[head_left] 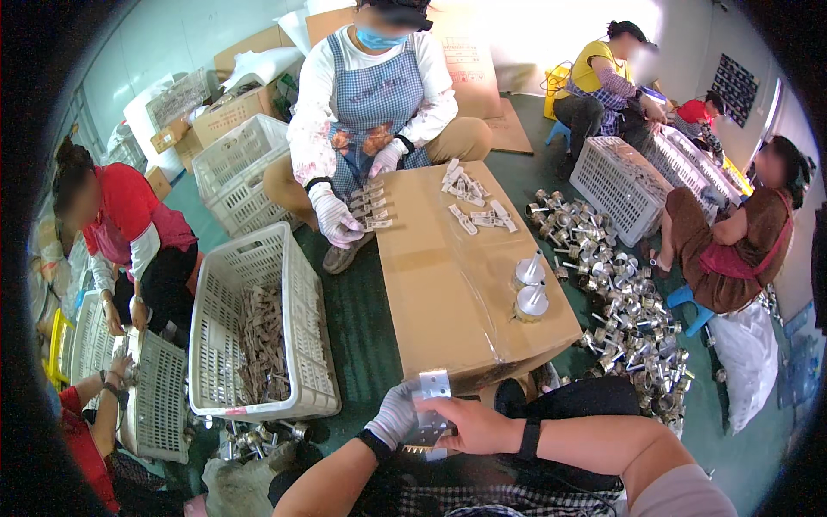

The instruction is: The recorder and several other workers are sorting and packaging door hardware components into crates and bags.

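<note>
My left hand [394, 417], in a pale glove, and my bare right hand [482, 426] are closed together on a shiny perforated metal piece [433, 384] just before the cardboard box's near edge. Small teeth show along its lower part; my fingers hide much of the rest. On the cardboard box [431, 276] stand two round metal parts with upright stems, the nearer one [531, 303] close to the right corner. Several small flat metal pieces [465, 185] lie toward the far end. At its far left edge, a co-worker's gloved hand [336, 215] touches a row of similar pieces [370, 207].
Left of the box, a white plastic crate [297, 362] holds many flat strips. A heap of stemmed metal parts [616, 284] covers the floor to the right. Other people sit at both sides near more crates [616, 185]. A white sack [745, 366] stands at the right.
</note>
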